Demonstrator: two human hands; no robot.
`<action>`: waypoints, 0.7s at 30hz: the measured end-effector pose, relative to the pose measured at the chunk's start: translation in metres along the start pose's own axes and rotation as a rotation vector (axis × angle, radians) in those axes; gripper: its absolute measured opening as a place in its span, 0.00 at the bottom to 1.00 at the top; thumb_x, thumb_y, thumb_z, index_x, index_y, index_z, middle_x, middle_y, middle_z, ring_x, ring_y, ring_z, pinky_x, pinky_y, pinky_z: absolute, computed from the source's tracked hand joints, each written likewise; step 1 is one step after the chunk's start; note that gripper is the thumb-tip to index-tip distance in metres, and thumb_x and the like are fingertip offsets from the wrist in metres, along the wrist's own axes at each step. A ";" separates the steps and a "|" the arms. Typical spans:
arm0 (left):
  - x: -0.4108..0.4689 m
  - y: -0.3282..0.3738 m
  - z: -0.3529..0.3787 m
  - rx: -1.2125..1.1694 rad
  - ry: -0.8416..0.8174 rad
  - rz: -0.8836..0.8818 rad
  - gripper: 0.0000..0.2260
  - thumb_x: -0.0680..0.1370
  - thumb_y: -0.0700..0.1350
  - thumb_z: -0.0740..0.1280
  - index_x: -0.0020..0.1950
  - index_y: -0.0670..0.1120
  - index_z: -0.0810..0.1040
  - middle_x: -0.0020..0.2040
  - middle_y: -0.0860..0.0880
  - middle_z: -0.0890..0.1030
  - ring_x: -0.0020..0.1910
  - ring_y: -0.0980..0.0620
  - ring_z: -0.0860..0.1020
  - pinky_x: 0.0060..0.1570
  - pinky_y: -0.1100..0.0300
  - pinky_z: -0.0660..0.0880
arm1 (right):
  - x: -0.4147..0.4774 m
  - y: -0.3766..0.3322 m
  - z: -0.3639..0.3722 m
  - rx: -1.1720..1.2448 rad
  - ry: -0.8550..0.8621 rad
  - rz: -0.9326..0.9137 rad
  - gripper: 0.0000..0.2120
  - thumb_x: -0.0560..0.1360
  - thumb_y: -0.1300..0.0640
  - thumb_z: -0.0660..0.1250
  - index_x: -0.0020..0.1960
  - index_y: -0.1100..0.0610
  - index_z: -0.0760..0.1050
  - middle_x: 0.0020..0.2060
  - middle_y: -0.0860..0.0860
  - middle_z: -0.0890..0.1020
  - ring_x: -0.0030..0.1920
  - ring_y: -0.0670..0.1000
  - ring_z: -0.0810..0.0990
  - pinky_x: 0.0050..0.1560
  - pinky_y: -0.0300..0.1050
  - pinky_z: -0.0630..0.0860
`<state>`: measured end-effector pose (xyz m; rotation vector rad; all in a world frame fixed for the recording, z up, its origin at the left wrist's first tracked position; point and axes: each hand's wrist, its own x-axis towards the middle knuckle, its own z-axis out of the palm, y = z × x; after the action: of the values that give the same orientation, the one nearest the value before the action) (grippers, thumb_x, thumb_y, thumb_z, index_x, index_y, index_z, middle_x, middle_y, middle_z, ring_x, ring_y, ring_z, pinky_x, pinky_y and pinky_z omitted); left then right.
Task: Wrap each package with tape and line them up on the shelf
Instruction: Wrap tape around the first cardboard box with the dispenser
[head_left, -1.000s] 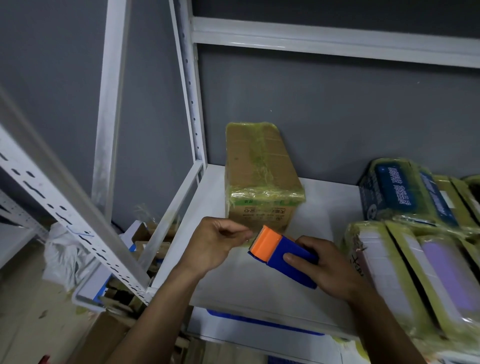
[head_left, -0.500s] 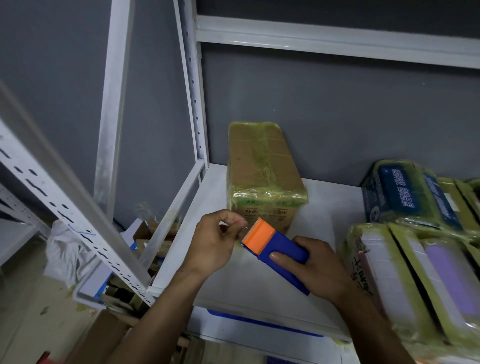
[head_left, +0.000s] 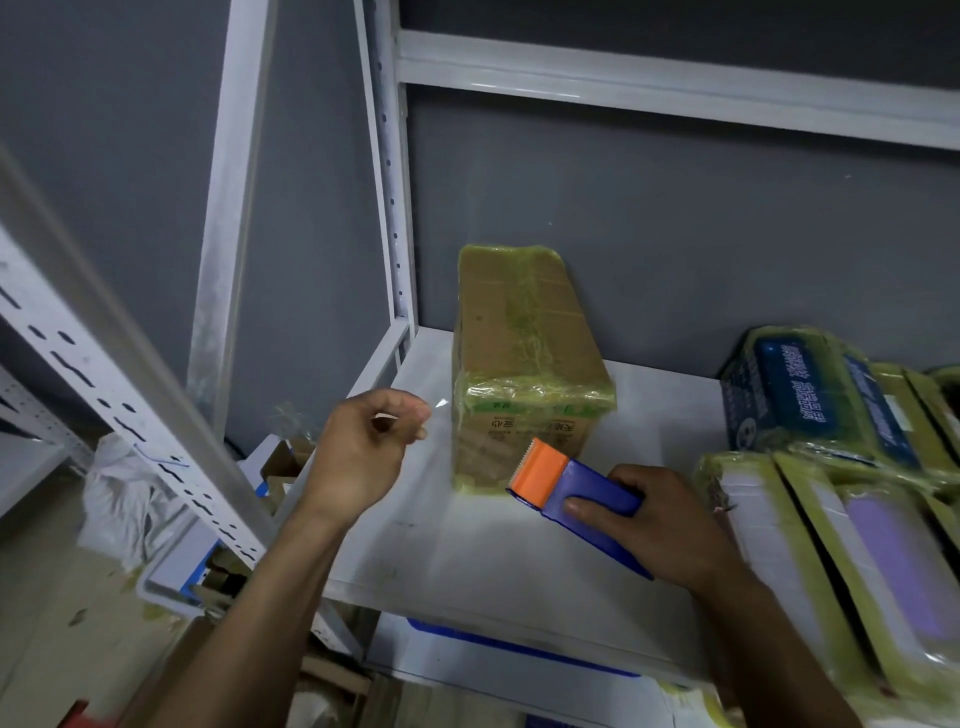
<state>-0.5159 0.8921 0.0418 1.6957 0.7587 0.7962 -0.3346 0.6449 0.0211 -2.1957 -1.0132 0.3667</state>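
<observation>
Pinching clear tape end (head_left: 441, 405) in left hand (head_left: 363, 452); gripping tape dispenser (head_left: 576, 493) in right hand (head_left: 660, 525). Standing upright on shelf (head_left: 467, 561): wrapped package (head_left: 524, 374), likely stiff, slick-filmed; best gripping by its side edges.

A grey wall (head_left: 675, 218) rises behind. Below the near left corner, a white bin (head_left: 176, 566) on the floor (head_left: 47, 623) holds cardboard scraps (head_left: 280, 467) (contents blurred). A crumpled white plastic bag (head_left: 119, 493) lies beside it. A blue-edged container (head_left: 519, 649) shows under the front edge.
</observation>
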 end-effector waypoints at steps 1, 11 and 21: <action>0.000 0.001 0.000 0.013 -0.015 -0.011 0.06 0.80 0.41 0.71 0.44 0.49 0.83 0.41 0.55 0.85 0.38 0.57 0.83 0.40 0.71 0.76 | 0.001 0.000 -0.001 -0.015 0.009 0.004 0.32 0.65 0.23 0.67 0.36 0.55 0.76 0.30 0.51 0.79 0.29 0.49 0.77 0.38 0.52 0.76; -0.010 -0.003 0.001 -0.196 -0.005 -0.143 0.03 0.76 0.42 0.75 0.43 0.49 0.85 0.45 0.55 0.86 0.45 0.65 0.82 0.41 0.76 0.73 | 0.000 -0.009 -0.013 -0.140 0.150 -0.036 0.37 0.62 0.15 0.61 0.34 0.51 0.75 0.29 0.47 0.79 0.30 0.46 0.78 0.33 0.47 0.74; -0.002 -0.005 -0.002 -0.275 0.032 -0.022 0.04 0.76 0.45 0.75 0.50 0.49 0.87 0.43 0.51 0.87 0.40 0.60 0.83 0.41 0.73 0.75 | 0.001 -0.042 -0.030 -0.187 0.171 -0.078 0.29 0.62 0.16 0.62 0.40 0.42 0.76 0.31 0.39 0.80 0.32 0.42 0.79 0.30 0.39 0.69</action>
<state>-0.5186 0.8928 0.0372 1.4292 0.6560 0.8717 -0.3423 0.6510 0.0723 -2.2990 -1.0710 0.0486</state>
